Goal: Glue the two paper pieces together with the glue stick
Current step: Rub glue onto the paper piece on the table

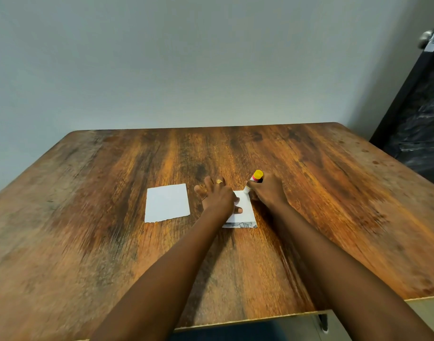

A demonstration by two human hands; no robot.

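Observation:
Two white paper pieces lie on the wooden table (112, 217). The left paper piece (167, 202) lies alone, untouched. My left hand (217, 195), with a ring on one finger, presses flat on the right paper piece (245, 212), whose near edge shows grey print. My right hand (267, 190) grips a glue stick (255, 179) with a yellow end up, tilted, its white tip touching the far right corner of that paper.
The table's far edge meets a plain wall. A dark door (417, 124) with a metal knob (426, 38) stands at the right. The table's near edge runs just below my forearms.

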